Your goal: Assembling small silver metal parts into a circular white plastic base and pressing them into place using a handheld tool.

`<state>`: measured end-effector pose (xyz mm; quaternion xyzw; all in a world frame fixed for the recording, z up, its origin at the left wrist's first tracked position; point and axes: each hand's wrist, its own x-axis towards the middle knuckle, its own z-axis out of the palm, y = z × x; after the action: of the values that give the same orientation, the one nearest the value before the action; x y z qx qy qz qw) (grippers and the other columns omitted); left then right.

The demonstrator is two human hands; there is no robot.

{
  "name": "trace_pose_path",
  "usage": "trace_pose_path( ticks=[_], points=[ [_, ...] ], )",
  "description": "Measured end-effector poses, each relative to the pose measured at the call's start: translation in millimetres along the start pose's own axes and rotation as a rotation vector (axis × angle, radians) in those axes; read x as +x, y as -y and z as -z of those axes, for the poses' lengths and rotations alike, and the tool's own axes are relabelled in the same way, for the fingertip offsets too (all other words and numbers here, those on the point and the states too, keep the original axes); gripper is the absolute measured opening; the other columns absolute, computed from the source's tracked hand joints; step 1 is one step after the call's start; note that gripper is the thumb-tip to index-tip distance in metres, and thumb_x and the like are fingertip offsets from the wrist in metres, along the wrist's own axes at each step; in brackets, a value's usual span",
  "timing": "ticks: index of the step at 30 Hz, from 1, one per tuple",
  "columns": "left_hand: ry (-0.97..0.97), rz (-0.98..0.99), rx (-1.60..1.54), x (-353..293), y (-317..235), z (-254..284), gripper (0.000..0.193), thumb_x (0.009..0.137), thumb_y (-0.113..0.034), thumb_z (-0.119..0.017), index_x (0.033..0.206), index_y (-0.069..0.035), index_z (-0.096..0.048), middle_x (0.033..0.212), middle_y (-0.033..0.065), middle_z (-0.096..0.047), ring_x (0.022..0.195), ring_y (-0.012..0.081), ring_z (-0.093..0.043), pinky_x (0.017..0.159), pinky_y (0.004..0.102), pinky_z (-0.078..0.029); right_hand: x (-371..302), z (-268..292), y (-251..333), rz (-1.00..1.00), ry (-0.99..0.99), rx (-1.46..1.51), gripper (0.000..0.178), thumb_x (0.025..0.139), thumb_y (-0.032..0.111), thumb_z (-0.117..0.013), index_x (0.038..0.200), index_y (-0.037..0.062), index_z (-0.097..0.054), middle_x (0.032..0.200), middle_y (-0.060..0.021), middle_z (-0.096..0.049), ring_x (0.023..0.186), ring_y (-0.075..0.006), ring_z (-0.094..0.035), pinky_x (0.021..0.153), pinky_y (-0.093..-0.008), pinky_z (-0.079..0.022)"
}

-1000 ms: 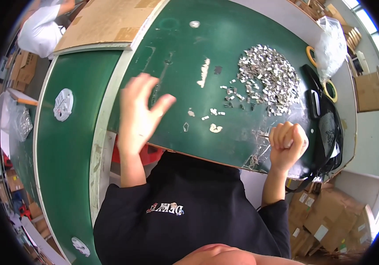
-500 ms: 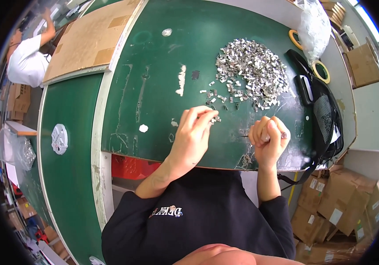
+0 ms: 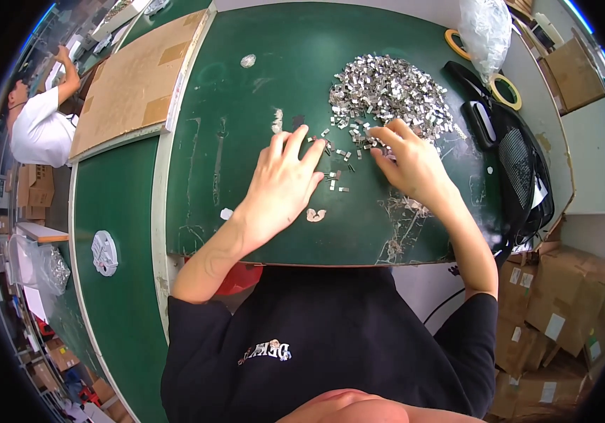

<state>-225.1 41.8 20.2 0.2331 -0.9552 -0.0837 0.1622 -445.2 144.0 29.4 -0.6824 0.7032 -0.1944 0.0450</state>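
Observation:
A heap of small silvery metal clips (image 3: pixel 390 92) lies on the green table. Several loose pieces (image 3: pixel 334 180) are scattered on its near left side. My left hand (image 3: pixel 278 180) rests palm down with fingers spread, its fingertips beside the loose pieces. At the heap's near edge, my right hand (image 3: pixel 415 166) has its thumb and fingers apart over the metal pieces; what its fingertips touch is partly hidden. A small crumpled beige scrap (image 3: pixel 316 215) lies near the left thumb.
A black mesh bag (image 3: pixel 521 162), rolls of tape (image 3: pixel 505 92) and a clear plastic bag (image 3: pixel 485 35) line the right side. A cardboard-covered surface (image 3: pixel 137 77) and a white plastic part (image 3: pixel 104 253) are left. Another person (image 3: pixel 43 127) works at far left.
My right hand has come up from the table's near edge to the heap and its fist has opened. My left hand has moved left and spread its fingers. The beige scrap now shows.

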Motion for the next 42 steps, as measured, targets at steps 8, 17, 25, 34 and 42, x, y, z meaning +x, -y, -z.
trace_pose_path(
  ticks=[8, 17, 25, 34, 42],
  points=[
    [-0.114, -0.114, -0.186, 33, 31, -18, 0.033, 0.09, -0.008, -0.064, 0.123, -0.005, -0.062, 0.133, 0.0138, -0.054, 0.111, 0.03, -0.054, 0.098, 0.0389, -0.046, 2, -8, -5, 0.167, -0.249, 0.016, 0.02, 0.084, 0.007, -0.068, 0.104, 0.0077, -0.067, 0.098, -0.0067, -0.062, 0.058, -0.0224, -0.06, 0.053, -0.0313, -0.051],
    [0.055, -0.032, -0.368, -7, -16, 34, 0.021, 0.085, -0.003, -0.069, 0.106, -0.002, -0.066, 0.109, 0.0074, -0.063, 0.094, 0.0239, -0.059, 0.084, 0.0324, -0.049, -13, -15, 18, 0.382, 0.016, 0.202, 0.015, 0.081, 0.004, -0.067, 0.096, 0.0059, -0.063, 0.089, -0.0073, -0.058, 0.052, -0.0244, -0.056, 0.048, -0.0316, -0.048],
    [-0.099, 0.097, -0.504, -35, -36, 5, 0.023, 0.083, -0.003, -0.072, 0.106, -0.003, -0.068, 0.101, 0.0063, -0.065, 0.083, 0.0199, -0.058, 0.073, 0.0292, -0.049, -19, -15, 21, 0.419, 0.029, 0.183, 0.019, 0.078, 0.001, -0.066, 0.097, 0.0031, -0.06, 0.089, -0.0083, -0.058, 0.052, -0.0253, -0.055, 0.047, -0.0316, -0.047],
    [-0.114, 0.168, -0.59, -39, -33, -2, 0.017, 0.083, -0.002, -0.073, 0.1, -0.002, -0.069, 0.091, 0.0037, -0.063, 0.075, 0.0158, -0.055, 0.064, 0.0258, -0.046, -14, -14, 29, 0.384, -0.153, 0.214, 0.017, 0.078, -0.001, -0.069, 0.093, 0.0038, -0.062, 0.086, -0.007, -0.06, 0.05, -0.0215, -0.055, 0.046, -0.029, -0.046],
    [-0.122, 0.171, -0.563, -37, -37, -2, 0.017, 0.083, -0.001, -0.073, 0.099, -0.002, -0.069, 0.09, 0.0037, -0.063, 0.076, 0.0158, -0.056, 0.065, 0.0254, -0.046, -16, -10, 25, 0.404, -0.208, 0.309, 0.018, 0.075, -0.005, -0.069, 0.09, 0.0041, -0.065, 0.082, -0.005, -0.062, 0.048, -0.0174, -0.051, 0.044, -0.0267, -0.043]
  ],
)
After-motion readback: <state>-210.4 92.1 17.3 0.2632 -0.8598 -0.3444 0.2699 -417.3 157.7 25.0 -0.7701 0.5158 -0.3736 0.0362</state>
